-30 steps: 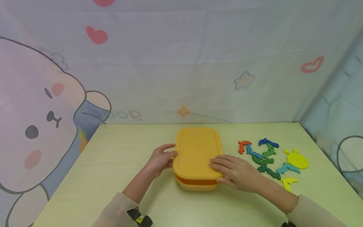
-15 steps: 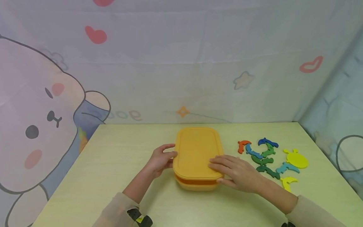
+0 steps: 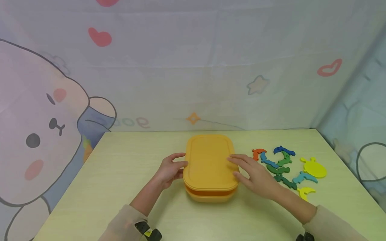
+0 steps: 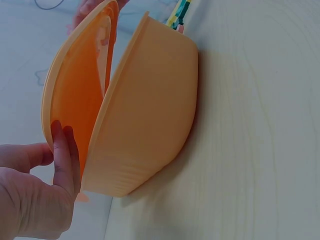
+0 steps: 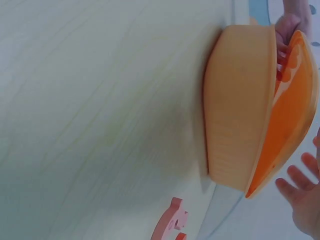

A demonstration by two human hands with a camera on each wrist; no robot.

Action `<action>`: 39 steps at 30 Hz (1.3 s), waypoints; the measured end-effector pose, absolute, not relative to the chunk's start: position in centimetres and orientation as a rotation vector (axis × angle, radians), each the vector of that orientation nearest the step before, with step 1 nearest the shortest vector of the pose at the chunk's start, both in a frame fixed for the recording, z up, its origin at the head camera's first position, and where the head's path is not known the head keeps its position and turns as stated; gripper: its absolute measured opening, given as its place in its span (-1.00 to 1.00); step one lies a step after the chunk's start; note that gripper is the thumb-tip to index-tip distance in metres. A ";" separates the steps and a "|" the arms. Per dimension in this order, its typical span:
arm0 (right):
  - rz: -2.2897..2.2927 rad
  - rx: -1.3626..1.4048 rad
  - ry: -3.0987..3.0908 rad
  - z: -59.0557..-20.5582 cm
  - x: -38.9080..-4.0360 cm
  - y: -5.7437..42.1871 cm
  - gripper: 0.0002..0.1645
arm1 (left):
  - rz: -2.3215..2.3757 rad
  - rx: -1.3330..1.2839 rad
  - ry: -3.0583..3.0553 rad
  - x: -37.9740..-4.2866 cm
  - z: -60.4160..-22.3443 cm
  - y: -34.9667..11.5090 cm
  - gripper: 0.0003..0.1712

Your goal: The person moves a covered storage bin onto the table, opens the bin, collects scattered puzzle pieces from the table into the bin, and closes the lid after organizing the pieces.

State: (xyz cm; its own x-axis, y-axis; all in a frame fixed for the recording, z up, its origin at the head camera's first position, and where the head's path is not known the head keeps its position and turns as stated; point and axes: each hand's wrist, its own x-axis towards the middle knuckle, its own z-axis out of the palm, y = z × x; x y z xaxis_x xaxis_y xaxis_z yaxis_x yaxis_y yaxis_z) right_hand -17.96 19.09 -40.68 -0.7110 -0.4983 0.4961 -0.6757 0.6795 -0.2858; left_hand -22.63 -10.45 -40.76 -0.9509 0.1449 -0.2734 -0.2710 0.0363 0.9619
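In the head view a yellow-orange rectangular lid (image 3: pixel 208 160) lies tilted over a matching plastic box (image 3: pixel 211 198). A gap shows between them along the near side. My left hand (image 3: pixel 170 170) pinches the lid's left edge. The left wrist view has two fingers (image 4: pixel 62 155) under the lid (image 4: pixel 75 102), inside the gap, with the thumb at its rim. Beside the lid's right edge is my right hand (image 3: pixel 256 175), fingers spread and holding nothing. From the right wrist, these fingers (image 5: pixel 300 177) appear apart from the lid (image 5: pixel 292 122).
Several coloured animal-shaped toy pieces (image 3: pixel 278 169) lie to the right of the box. A yellow oval piece with small knobs (image 3: pixel 315 168) is among them. The pale wooden table (image 3: pixel 126 160) ends at a printed cloth backdrop (image 3: pixel 169 83).
My right hand has drawn back to the right, its fingers leaving the top of the lid. The left hand and the tilted lid stay as they were.
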 end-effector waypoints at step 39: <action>2.026 0.021 -2.731 -38.9 -20.1 19.0 -0.23 | 1.982 -0.098 1.999 -20.9 -37.5 -10.1 -0.43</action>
State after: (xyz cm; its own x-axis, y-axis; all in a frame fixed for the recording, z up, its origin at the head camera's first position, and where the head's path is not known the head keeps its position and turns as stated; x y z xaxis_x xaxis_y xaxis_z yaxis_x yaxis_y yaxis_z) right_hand -20.10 19.04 -38.91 -0.9665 -0.1625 -0.1986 0.1429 0.3021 -0.9425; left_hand -20.87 -10.12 -37.50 -0.9454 0.1762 -0.2742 -0.2727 0.0333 0.9615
